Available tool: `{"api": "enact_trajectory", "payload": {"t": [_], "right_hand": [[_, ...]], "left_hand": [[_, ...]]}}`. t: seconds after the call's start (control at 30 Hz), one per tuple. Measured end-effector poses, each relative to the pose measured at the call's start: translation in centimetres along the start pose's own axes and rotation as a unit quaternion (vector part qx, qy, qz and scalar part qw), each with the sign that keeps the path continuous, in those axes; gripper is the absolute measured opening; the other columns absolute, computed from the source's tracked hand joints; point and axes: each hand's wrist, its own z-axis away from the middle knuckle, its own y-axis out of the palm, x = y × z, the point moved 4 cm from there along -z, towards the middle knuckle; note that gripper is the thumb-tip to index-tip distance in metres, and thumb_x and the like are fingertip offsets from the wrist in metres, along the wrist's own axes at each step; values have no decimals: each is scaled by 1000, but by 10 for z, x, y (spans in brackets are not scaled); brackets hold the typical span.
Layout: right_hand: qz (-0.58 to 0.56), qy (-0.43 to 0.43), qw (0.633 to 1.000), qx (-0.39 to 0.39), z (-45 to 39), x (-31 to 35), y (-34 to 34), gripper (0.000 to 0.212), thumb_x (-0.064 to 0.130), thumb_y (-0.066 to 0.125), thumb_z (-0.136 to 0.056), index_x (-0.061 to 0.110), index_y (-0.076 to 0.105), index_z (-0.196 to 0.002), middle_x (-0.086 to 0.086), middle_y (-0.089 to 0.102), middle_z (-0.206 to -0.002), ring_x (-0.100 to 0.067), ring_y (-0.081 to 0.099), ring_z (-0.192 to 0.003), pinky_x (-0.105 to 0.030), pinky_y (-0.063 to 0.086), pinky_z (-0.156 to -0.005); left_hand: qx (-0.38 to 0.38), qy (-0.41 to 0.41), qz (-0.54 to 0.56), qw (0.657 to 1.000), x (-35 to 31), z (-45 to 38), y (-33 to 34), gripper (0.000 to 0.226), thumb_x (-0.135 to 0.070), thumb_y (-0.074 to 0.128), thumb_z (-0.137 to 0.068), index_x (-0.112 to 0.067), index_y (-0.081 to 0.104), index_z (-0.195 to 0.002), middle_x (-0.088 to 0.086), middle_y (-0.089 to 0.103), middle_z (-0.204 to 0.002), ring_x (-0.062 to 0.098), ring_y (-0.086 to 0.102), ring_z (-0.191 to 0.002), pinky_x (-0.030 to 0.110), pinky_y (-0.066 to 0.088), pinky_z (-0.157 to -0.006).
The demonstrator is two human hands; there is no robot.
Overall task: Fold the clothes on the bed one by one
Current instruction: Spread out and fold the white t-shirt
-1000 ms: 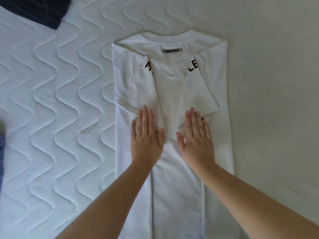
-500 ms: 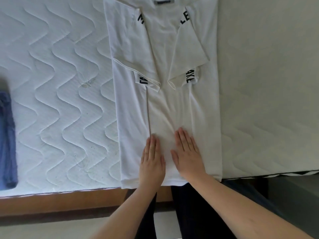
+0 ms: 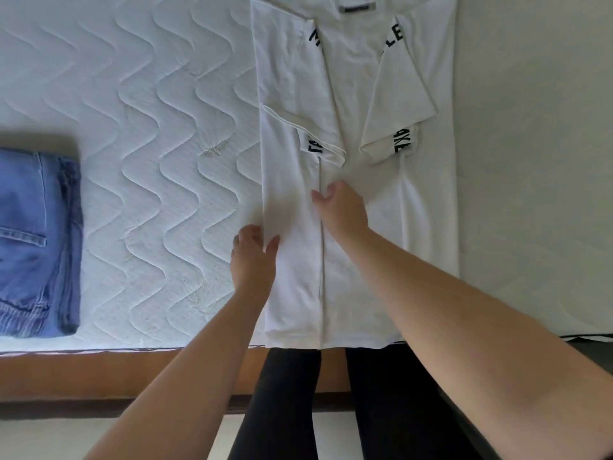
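At near edge of bed (image 3: 139,127): left hand (image 3: 253,257) grips left edge of white T-shirt (image 3: 292,78); right hand (image 3: 343,207) curled at centre seam, grip unclear. Sides and sleeves folded inward; lengthwise fold pending. Folded jeans (image 3: 36,240) at left: done.
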Motion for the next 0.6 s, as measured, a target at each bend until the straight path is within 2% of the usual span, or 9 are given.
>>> {"api": "enact_trajectory", "payload": {"t": [0.1, 0.27, 0.43, 0.53, 0.6], "right_hand": [[56, 21, 998, -21, -12, 8, 8, 28, 34, 58, -94, 12, 67, -108, -10, 69, -109, -29, 61, -108, -29, 44, -79], [98, -4, 993, -61, 3, -2, 8, 28, 35, 51, -98, 11, 63, -107, -10, 67, -104, -29, 60, -102, -38, 49, -83], [172, 8, 985, 23, 29, -26, 19, 27, 44, 58, -90, 18, 65, -96, -4, 69, -93, -28, 63, -95, -37, 48, -86], [172, 0, 985, -30, 43, -35, 20, 30, 46, 56, -91, 18, 65, -95, -5, 69, -92, -30, 62, -96, -40, 47, -87], [168, -23, 984, -51, 53, -40, 21, 31, 46, 55, -92, 17, 63, -94, -4, 69, -89, -30, 62, -92, -40, 45, -87]], "left_hand": [[62, -52, -30, 996, 7, -18, 0, 24, -36, 65, -91, -17, 63, -107, -7, 65, -93, 20, 61, -97, 27, 38, -76], [88, -43, -25, 995, 16, -8, -3, 17, -46, 60, -90, -30, 58, -95, -20, 58, -81, 9, 57, -80, 22, 38, -58], [160, -44, 2, 986, 41, 28, 3, 25, -44, 67, -88, -21, 61, -96, -10, 64, -83, 11, 60, -77, 25, 43, -60], [191, -56, 32, 980, 56, 49, 8, 24, -43, 65, -89, -21, 66, -97, -9, 67, -81, 11, 62, -77, 21, 42, -59], [193, -48, 25, 980, 63, 59, 9, 26, -45, 63, -90, -20, 62, -96, -8, 67, -84, 11, 62, -79, 21, 43, -61]]}}
